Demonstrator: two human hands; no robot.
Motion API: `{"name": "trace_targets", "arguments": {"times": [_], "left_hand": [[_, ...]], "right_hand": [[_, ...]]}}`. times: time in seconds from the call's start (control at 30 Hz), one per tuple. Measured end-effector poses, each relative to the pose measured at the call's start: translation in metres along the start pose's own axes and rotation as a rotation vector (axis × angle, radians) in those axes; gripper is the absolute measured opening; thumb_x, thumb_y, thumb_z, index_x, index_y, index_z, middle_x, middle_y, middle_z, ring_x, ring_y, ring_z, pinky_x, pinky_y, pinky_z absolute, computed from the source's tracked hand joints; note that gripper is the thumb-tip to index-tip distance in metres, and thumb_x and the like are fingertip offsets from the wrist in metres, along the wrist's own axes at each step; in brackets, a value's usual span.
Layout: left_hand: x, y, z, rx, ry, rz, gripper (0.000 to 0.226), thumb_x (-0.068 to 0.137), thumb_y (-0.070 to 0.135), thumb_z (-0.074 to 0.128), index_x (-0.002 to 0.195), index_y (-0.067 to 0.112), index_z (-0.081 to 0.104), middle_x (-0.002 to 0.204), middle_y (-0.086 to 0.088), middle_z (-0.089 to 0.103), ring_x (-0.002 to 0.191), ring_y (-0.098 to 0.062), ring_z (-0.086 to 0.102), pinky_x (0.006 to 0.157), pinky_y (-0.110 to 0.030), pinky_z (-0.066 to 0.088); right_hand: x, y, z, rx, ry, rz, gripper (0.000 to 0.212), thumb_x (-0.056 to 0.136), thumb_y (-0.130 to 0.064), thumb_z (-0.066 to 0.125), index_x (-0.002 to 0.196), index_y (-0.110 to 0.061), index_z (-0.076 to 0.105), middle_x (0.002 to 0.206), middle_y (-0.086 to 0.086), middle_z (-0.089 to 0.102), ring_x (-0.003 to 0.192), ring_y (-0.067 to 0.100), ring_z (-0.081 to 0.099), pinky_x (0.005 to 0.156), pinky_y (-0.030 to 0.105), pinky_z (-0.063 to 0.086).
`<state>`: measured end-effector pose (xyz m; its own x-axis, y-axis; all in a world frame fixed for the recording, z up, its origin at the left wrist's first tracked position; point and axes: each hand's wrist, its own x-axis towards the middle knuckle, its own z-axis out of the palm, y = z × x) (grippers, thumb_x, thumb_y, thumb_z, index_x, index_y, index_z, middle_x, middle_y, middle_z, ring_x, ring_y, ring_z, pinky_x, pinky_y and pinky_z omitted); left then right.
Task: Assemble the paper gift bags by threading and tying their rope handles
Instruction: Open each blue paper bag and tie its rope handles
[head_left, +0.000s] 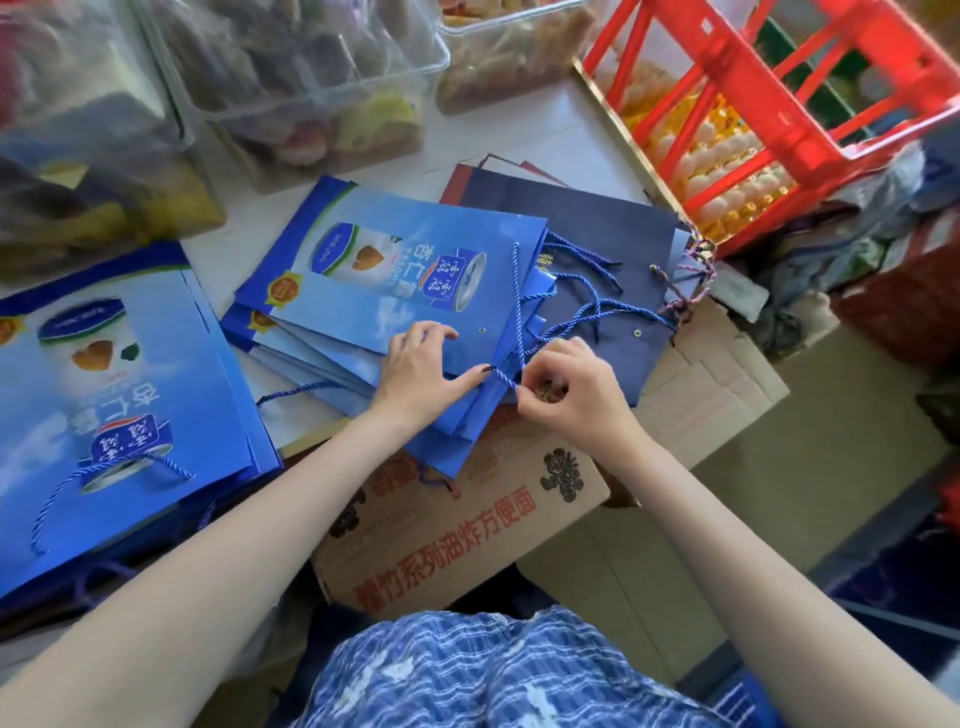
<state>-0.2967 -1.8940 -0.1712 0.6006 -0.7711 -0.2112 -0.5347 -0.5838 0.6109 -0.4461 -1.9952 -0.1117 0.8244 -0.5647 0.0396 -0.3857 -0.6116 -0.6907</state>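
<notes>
A flat blue paper gift bag (395, 280) printed with a can lies on top of a fanned stack in the middle. A blue twisted rope (516, 306) runs down along its open edge. My left hand (415, 371) rests on the bag, thumb pressing the rope end at the bag's near corner. My right hand (566, 387) pinches the same rope just right of that corner. A metal eyelet (482, 329) shows beside my left fingers. More loose blue ropes (587, 296) lie tangled on the dark navy bags (613, 228) behind.
A second pile of blue bags (119, 395) with rope handles lies at the left. Cardboard boxes (457, 535) sit under the stack. Clear plastic bins (311, 78) stand at the back, and a red plastic crate (769, 104) tilts at the back right.
</notes>
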Motion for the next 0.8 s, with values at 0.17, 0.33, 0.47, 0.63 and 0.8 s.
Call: {"name": "trace_targets", "arguments": {"times": [0.17,0.33,0.47,0.63,0.8], "left_hand": [[0.015,0.027,0.009,0.117,-0.051,-0.147,0.065,0.075,0.056,0.066,0.119,0.014,0.044,0.13,-0.006,0.041,0.121,-0.031,0.036,0.093,-0.041,0.037],[0.019,0.015,-0.003,-0.095,-0.132,-0.126,0.053,0.08,0.041,0.069,0.119,0.011,0.05,0.128,-0.007,0.051,0.122,-0.027,0.043,0.095,-0.029,0.031],[0.009,-0.001,-0.019,-0.151,-0.243,-0.11,0.046,0.083,0.038,0.067,0.12,0.015,0.052,0.129,-0.002,0.054,0.122,-0.02,0.046,0.087,-0.024,0.033],[-0.017,-0.017,-0.026,-0.035,-0.161,-0.138,0.033,0.078,0.019,0.066,0.11,0.015,0.058,0.104,-0.006,0.063,0.099,-0.024,0.056,0.077,-0.029,0.041],[-0.064,-0.061,-0.037,-0.051,-0.15,-0.116,0.023,0.078,0.006,0.059,0.081,0.029,0.058,0.094,-0.001,0.07,0.091,-0.02,0.065,0.081,-0.032,0.049]], "right_hand": [[0.007,0.005,-0.02,0.129,-0.001,0.116,0.011,0.075,-0.005,0.067,0.068,-0.009,0.06,0.074,-0.007,0.064,0.074,0.006,0.057,0.074,0.016,0.043],[0.018,0.004,-0.031,0.296,-0.003,0.224,0.026,0.079,-0.001,0.062,0.072,-0.023,0.05,0.06,0.004,0.054,0.058,0.011,0.043,0.063,0.025,0.04],[0.027,0.001,-0.031,0.335,-0.029,0.209,0.013,0.083,-0.001,0.063,0.078,-0.012,0.058,0.06,0.008,0.052,0.055,0.012,0.04,0.057,0.021,0.035],[0.03,-0.016,-0.033,0.338,-0.328,0.236,0.007,0.088,-0.006,0.059,0.084,-0.011,0.058,0.06,0.001,0.065,0.051,0.009,0.05,0.058,0.018,0.042],[0.023,-0.038,-0.029,0.148,-0.96,0.268,0.01,0.091,-0.017,0.058,0.093,-0.008,0.061,0.084,-0.002,0.075,0.07,0.036,0.057,0.073,0.043,0.051]]}}
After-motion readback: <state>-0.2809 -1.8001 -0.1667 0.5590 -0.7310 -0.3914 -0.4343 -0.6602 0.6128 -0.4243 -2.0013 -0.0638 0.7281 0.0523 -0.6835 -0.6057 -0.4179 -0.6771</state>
